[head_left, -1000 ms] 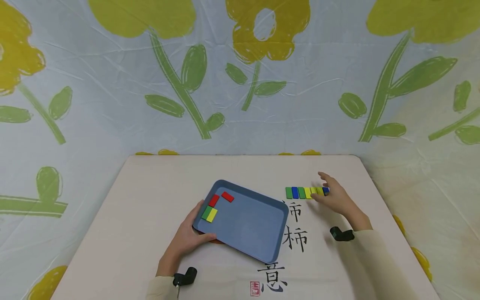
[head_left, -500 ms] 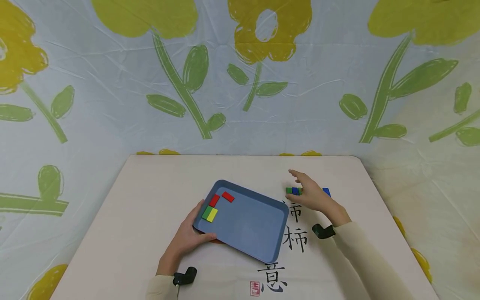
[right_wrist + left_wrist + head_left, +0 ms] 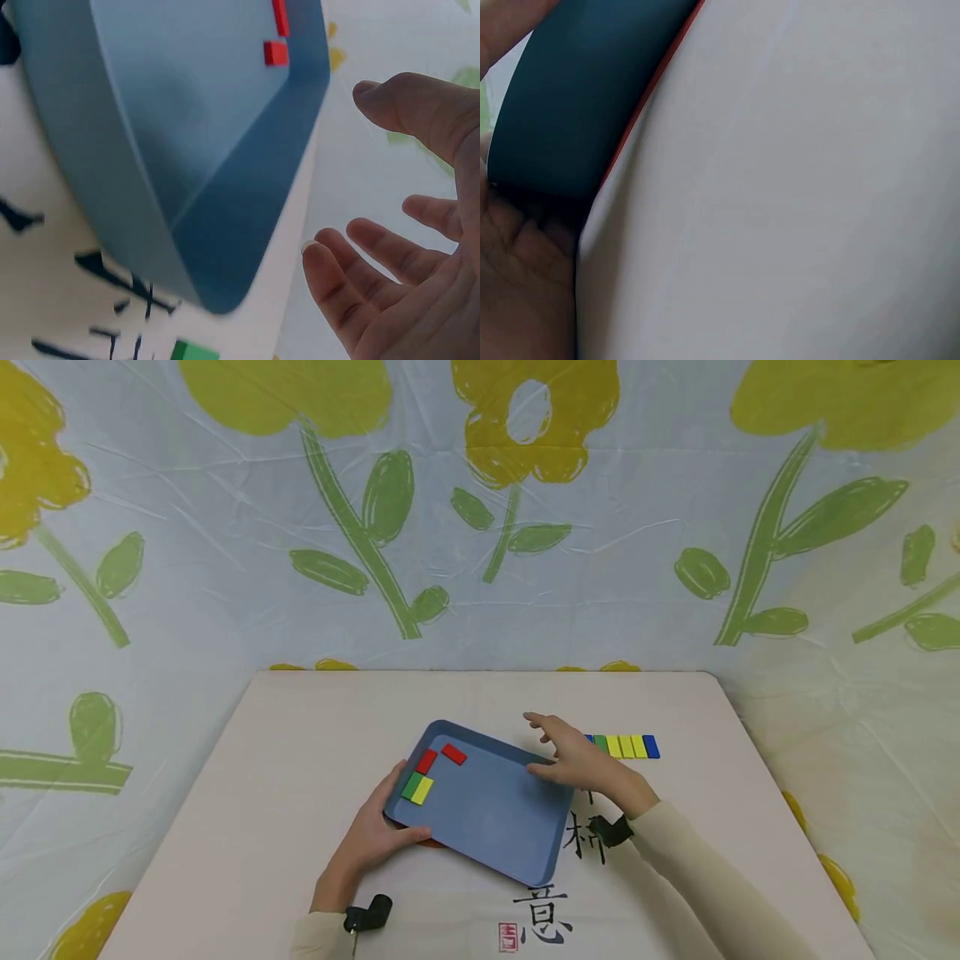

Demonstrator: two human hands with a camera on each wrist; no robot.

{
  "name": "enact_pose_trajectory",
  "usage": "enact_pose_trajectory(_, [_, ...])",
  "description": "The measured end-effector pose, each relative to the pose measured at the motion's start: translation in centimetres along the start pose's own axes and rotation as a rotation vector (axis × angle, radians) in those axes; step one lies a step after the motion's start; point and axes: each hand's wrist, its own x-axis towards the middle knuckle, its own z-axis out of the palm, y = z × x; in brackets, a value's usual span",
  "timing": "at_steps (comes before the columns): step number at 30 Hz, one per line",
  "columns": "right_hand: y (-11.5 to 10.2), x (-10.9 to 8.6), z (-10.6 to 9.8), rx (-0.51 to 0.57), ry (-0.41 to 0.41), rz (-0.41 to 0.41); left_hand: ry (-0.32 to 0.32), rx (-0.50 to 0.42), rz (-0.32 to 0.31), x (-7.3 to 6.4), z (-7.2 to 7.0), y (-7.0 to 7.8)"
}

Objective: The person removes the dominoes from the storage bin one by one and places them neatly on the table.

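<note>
My left hand (image 3: 371, 835) grips the near left corner of a blue tray (image 3: 487, 810), thumb at the near rim and fingers along the left side. In the left wrist view the fingers wrap the tray's dark wall (image 3: 577, 105). Two red tiles (image 3: 453, 754), a green tile (image 3: 412, 786) and a yellow tile (image 3: 422, 790) lie at the tray's left end. Over its far right corner hovers my right hand (image 3: 581, 764), thumb and fingers spread, no tile visible between them. The right wrist view shows this hand (image 3: 442, 300) beside the tray wall.
Behind the right hand, a row of flat tiles lies on the table, with yellow tiles (image 3: 626, 747) and a blue tile (image 3: 652, 747) at its right end. Black brush characters (image 3: 543, 914) and a red seal print (image 3: 508, 937) mark the cloth. A flower-print curtain (image 3: 480, 610) hangs behind.
My right hand has swept left from over the right end of the tile row to the tray's far right corner. The left hand and the tray have stayed in place.
</note>
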Motion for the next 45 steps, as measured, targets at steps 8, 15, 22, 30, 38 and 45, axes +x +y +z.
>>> enact_pose_trajectory(8, [-1.5, 1.6, 2.3, -0.022, -0.04, -0.084, 0.008, 0.006, 0.014, 0.1, -0.1, 0.1])
enact_pose_trajectory(15, [-2.6, 3.3, 4.4, -0.006, -0.086, -0.151, 0.008, 0.005, 0.019, 0.1, -0.1, 0.2])
enact_pose_trajectory(22, [-3.4, 5.1, 6.0, 0.014, -0.115, -0.171, 0.01, -0.005, 0.028, 0.2, -0.1, 0.2])
enact_pose_trajectory(30, [-3.6, 7.0, 7.8, 0.005, -0.115, -0.161, 0.009, 0.004, 0.043, 0.2, -0.2, 0.1])
enact_pose_trajectory(38, [-3.7, 8.3, 8.8, -0.054, -0.111, -0.163, 0.004, 0.003, 0.043, 0.0, -0.2, 0.0])
enact_pose_trajectory(45, [-3.8, 8.7, 9.4, -0.084, -0.101, -0.175, 0.005, 0.003, 0.048, 0.1, -0.1, 0.0])
